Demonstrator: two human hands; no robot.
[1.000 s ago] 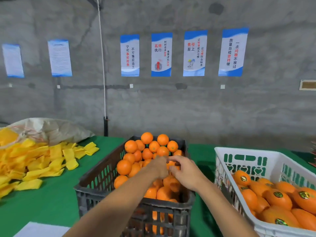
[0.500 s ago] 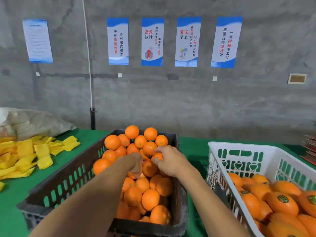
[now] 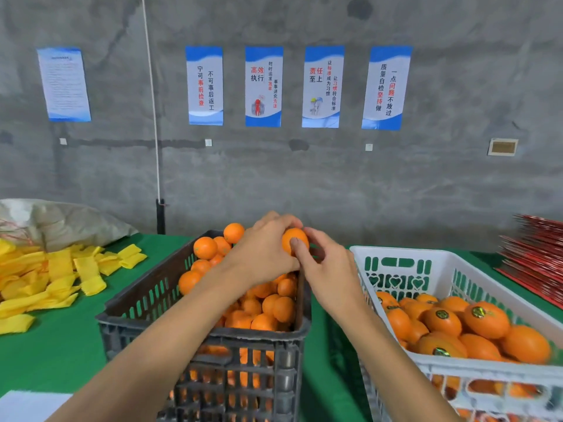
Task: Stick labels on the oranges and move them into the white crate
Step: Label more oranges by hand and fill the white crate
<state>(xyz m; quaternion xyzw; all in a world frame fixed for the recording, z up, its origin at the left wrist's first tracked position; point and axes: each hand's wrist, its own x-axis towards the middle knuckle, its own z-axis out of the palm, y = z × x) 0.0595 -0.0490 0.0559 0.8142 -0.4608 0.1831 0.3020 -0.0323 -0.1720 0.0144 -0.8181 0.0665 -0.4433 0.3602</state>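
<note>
Fingers of the left hand (image 3: 262,254) curl around an orange (image 3: 295,240) above the dark crate (image 3: 201,333); the right hand (image 3: 329,269) thumb presses it. Rub the label flat before moving to the white crate (image 3: 396,257).

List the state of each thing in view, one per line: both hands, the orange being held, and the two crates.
Left hand: fingers curled round the held orange.
Right hand: thumb pressed on the held orange.
Held orange: raised above the dark crate, between both hands.
Dark crate: heaped with oranges showing no labels.
White crate: partly filled with labelled oranges.
</note>
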